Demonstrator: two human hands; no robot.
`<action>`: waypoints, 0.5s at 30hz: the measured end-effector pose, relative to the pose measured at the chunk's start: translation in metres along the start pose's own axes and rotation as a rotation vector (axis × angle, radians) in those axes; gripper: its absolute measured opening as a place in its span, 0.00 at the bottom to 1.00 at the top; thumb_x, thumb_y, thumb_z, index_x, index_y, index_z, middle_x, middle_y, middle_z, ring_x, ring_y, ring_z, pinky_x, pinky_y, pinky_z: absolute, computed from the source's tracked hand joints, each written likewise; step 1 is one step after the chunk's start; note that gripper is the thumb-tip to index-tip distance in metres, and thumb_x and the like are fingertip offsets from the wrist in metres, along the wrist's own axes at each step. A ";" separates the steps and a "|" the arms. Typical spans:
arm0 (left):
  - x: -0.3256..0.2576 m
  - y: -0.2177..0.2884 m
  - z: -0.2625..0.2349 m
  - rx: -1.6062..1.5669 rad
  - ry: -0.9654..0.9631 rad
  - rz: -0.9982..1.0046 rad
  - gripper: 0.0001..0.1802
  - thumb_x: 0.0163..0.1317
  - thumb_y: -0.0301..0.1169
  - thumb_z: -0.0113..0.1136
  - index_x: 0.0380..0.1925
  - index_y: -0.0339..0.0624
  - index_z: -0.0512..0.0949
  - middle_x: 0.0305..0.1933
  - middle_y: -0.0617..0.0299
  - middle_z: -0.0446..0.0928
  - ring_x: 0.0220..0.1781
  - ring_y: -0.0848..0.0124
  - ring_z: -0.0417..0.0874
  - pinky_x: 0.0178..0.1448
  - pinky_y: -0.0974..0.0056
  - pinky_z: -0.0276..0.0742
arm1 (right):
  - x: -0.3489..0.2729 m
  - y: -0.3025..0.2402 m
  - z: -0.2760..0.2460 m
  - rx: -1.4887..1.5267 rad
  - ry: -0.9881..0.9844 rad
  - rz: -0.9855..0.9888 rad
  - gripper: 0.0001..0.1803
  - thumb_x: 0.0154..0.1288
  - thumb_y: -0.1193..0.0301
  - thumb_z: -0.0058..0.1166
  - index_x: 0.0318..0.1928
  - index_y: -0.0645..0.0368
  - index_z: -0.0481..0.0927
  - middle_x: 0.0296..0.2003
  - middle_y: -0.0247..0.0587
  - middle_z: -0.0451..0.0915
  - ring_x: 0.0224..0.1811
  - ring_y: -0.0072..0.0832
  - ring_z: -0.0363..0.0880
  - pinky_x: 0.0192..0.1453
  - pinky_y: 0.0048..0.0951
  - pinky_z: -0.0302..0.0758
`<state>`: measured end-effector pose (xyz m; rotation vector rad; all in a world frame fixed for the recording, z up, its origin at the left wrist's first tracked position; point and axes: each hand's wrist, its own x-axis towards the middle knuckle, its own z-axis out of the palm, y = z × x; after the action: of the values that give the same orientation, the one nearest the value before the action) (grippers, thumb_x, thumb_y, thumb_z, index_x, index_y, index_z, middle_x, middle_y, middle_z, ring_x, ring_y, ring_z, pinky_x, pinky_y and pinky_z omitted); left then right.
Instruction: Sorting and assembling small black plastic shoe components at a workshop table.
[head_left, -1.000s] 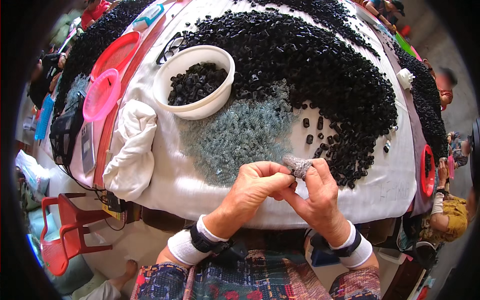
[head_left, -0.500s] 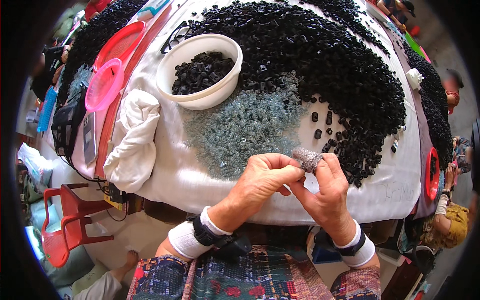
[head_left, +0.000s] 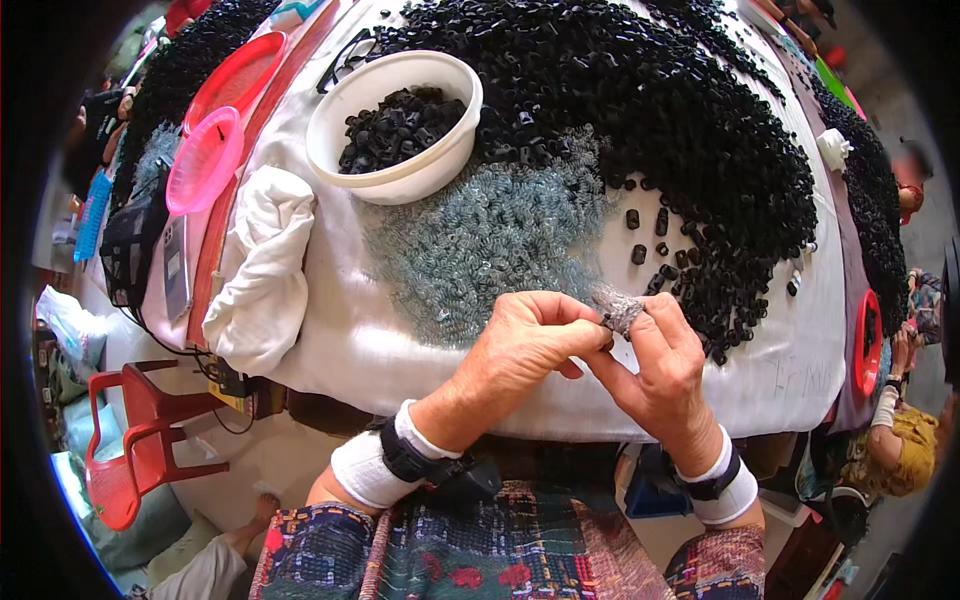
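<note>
My left hand (head_left: 528, 345) and my right hand (head_left: 655, 362) meet above the table's near edge, fingertips pinched together. Between them is a small black plastic part (head_left: 606, 344), mostly covered by the fingers; its exact shape cannot be made out. A grey, crinkled wrap (head_left: 620, 309) sits around my right index finger. Just beyond the hands lies a wide heap of small pale metal springs (head_left: 490, 255). Several loose black plastic pieces (head_left: 640, 254), short and barrel-like, are scattered to the right of the springs, beside a far larger black heap (head_left: 700, 150).
A white bowl (head_left: 395, 187) of black pieces stands beyond the springs. To the left are a bunched white cloth (head_left: 262, 270), a pink basket (head_left: 205, 160), a red tray (head_left: 235, 80) and a phone (head_left: 176, 270). A red chair (head_left: 145, 440) stands below left. Other people sit at the sides.
The table and its things sit slightly higher in the picture. My hands have shifted a little, the right one turning slightly, and the small black part between the fingertips shows more.
</note>
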<state>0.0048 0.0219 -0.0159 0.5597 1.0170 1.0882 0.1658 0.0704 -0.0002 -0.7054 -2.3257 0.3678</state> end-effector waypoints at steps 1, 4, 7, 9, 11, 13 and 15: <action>0.000 0.000 0.000 -0.002 -0.003 -0.005 0.06 0.59 0.29 0.63 0.32 0.37 0.82 0.30 0.62 0.82 0.29 0.77 0.81 0.37 0.71 0.77 | 0.000 0.000 -0.001 0.013 -0.008 -0.006 0.17 0.42 0.76 0.69 0.34 0.67 0.76 0.31 0.48 0.74 0.30 0.42 0.74 0.31 0.36 0.73; 0.000 0.000 -0.001 0.007 -0.013 -0.025 0.06 0.58 0.29 0.63 0.32 0.37 0.81 0.29 0.63 0.81 0.29 0.77 0.81 0.36 0.72 0.77 | -0.003 0.004 -0.002 0.032 -0.058 -0.046 0.17 0.42 0.77 0.69 0.34 0.68 0.77 0.31 0.47 0.75 0.30 0.41 0.74 0.31 0.35 0.74; 0.000 -0.001 -0.001 0.003 -0.042 -0.013 0.06 0.58 0.28 0.63 0.31 0.36 0.81 0.30 0.63 0.80 0.31 0.76 0.81 0.37 0.70 0.79 | -0.004 0.002 -0.003 0.075 -0.051 -0.036 0.18 0.42 0.77 0.69 0.35 0.68 0.78 0.31 0.47 0.75 0.30 0.40 0.74 0.30 0.35 0.74; 0.000 -0.001 0.000 0.026 -0.038 -0.040 0.09 0.59 0.28 0.61 0.35 0.33 0.80 0.32 0.60 0.80 0.33 0.73 0.82 0.38 0.67 0.81 | -0.007 0.001 -0.005 0.056 -0.031 -0.018 0.18 0.42 0.77 0.69 0.35 0.68 0.78 0.31 0.46 0.75 0.30 0.40 0.74 0.30 0.35 0.73; -0.004 0.006 0.002 -0.070 -0.050 -0.066 0.12 0.60 0.33 0.60 0.37 0.34 0.80 0.33 0.60 0.81 0.35 0.73 0.82 0.39 0.67 0.80 | -0.003 0.001 -0.009 0.056 0.033 0.010 0.18 0.41 0.77 0.69 0.35 0.68 0.78 0.30 0.46 0.75 0.29 0.39 0.74 0.29 0.34 0.72; -0.004 0.005 -0.002 -0.122 -0.096 -0.064 0.19 0.62 0.40 0.58 0.43 0.35 0.79 0.38 0.58 0.82 0.40 0.71 0.83 0.41 0.67 0.80 | 0.001 0.001 -0.013 0.036 0.059 -0.010 0.18 0.41 0.77 0.70 0.35 0.68 0.78 0.29 0.45 0.74 0.29 0.39 0.73 0.29 0.34 0.72; -0.004 0.006 -0.003 -0.099 -0.121 -0.078 0.17 0.62 0.36 0.58 0.43 0.32 0.78 0.37 0.56 0.81 0.40 0.68 0.84 0.40 0.65 0.81 | 0.002 0.000 -0.015 0.029 0.071 -0.022 0.17 0.40 0.77 0.70 0.33 0.67 0.78 0.28 0.45 0.73 0.28 0.38 0.72 0.29 0.34 0.72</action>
<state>-0.0013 0.0203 -0.0108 0.4959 0.8684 1.0173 0.1746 0.0728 0.0117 -0.6678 -2.2549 0.3608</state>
